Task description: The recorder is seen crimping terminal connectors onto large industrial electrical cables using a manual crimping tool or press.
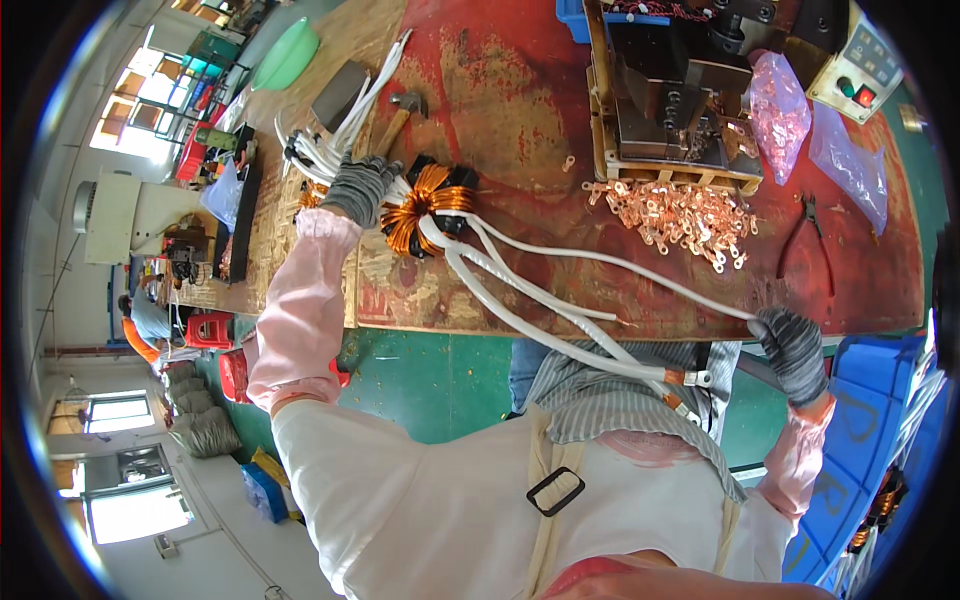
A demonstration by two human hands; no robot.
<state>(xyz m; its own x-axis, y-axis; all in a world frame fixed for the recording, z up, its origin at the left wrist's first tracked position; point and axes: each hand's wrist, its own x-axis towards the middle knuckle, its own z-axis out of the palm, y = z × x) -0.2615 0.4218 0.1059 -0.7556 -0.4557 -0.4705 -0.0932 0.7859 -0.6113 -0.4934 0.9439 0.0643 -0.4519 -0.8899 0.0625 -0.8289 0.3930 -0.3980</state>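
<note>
My left hand (362,190), in a grey striped glove, is closed around white sleeved leads beside a copper-wound toroidal coil (428,207). The coil has black parts and rests on the worktable near its front edge. Several white cables (520,318) run from it toward the right. Two thick ones end in copper lugs (697,379) hanging past the table edge. My right hand (790,350), gloved alike, is closed on the end of a thin white wire (620,262) stretched from the coil. A hammer (405,108) lies just beyond my left hand.
A pile of copper terminals (680,220) lies before a metal press (670,110). Red-handled pliers (808,245) and plastic bags (780,115) are at the right. A green basin (286,55) stands far left; blue crates (855,430) are right of me. A person (148,320) sits in the background.
</note>
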